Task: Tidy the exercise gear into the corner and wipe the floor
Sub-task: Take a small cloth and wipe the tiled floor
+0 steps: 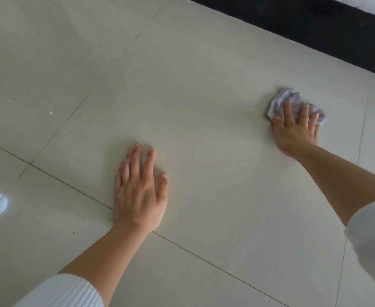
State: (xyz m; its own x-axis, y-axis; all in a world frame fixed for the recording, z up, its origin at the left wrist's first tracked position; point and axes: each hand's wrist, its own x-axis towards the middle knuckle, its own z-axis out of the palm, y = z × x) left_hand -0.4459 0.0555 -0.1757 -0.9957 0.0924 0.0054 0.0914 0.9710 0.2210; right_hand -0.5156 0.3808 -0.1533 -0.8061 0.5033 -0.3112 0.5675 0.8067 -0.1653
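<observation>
Head view shows us the left hand point(139, 191) lying flat on the pale tiled floor point(193, 89), fingers spread and holding nothing, its arm stretched forward from a white sleeve point(64, 293). The right hand point(296, 129) reaches further out, arm almost straight, and presses a crumpled grey cloth point(279, 100) onto the floor with open fingers, near a dark strip point(315, 23) along the wall.
</observation>
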